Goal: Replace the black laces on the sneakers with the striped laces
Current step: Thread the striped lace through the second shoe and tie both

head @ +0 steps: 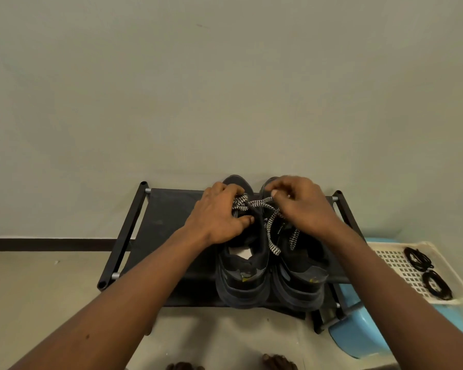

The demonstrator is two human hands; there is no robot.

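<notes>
Hands, left (219,212) and right (302,204), fingers tight around striped laces (259,202) over sneakers (242,288).

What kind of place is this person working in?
Probably a home entryway or a similar indoor corner: a low black shoe rack stands on the floor against a plain wall, and a pair of sneakers sits on it.

Low black shoe rack (166,222) stands on the floor (38,276); two dark sneakers (242,287) sit side by side on it. Adjacent, a white perforated tray (401,260) on a blue stool (358,335) holds two coiled black laces (417,259).
</notes>
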